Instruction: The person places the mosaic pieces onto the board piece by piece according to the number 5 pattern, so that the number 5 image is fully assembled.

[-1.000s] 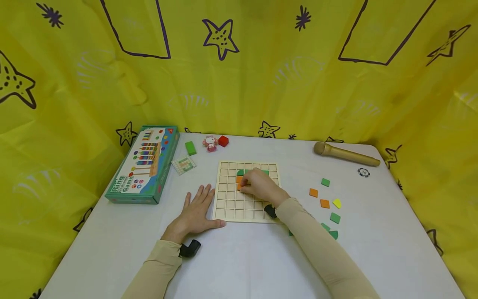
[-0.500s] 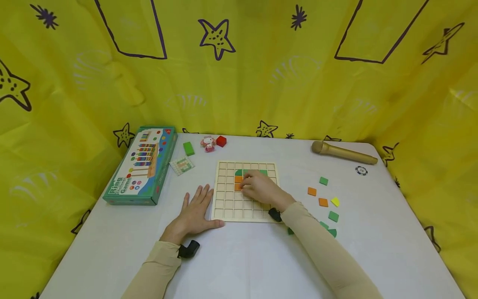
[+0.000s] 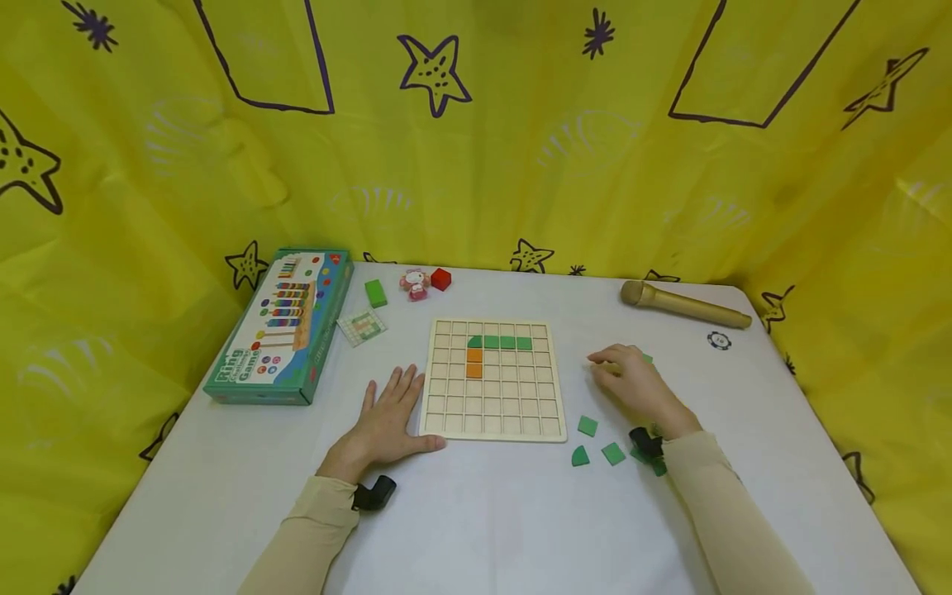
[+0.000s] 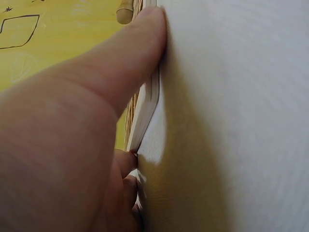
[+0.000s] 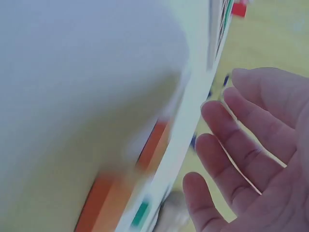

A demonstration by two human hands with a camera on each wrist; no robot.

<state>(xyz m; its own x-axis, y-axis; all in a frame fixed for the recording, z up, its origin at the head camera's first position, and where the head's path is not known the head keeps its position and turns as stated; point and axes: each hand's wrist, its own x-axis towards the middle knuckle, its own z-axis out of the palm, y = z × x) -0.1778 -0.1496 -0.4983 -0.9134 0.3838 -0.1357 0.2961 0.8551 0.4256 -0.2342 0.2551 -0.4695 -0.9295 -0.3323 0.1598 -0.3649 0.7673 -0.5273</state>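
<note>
A pale wooden grid board (image 3: 513, 405) lies mid-table. Its upper cells hold a green quarter-round tile (image 3: 475, 342), a row of green square tiles (image 3: 508, 342) and two orange tiles (image 3: 474, 364) below the quarter-round. My left hand (image 3: 381, 428) rests on the table with fingers spread, its thumb (image 4: 140, 43) against the board's near-left corner. Right of the board my right hand (image 3: 635, 387) hovers over the table, fingers relaxed and holding nothing. Beneath it, the right wrist view shows orange tiles (image 5: 104, 205); the head view has them hidden behind the hand.
Loose green tiles (image 3: 613, 453) lie near my right wrist. A boxed ring game (image 3: 278, 330), a small pattern card (image 3: 362, 327), a green block (image 3: 375, 293), a figurine (image 3: 416, 284) and a red block (image 3: 441, 279) stand left and back. A gold microphone (image 3: 684, 304) and a chip (image 3: 719, 340) lie back right.
My right hand has left the board and moved right, over the loose tiles. The row of green tiles and the two orange ones are now uncovered. My left hand has stayed put.
</note>
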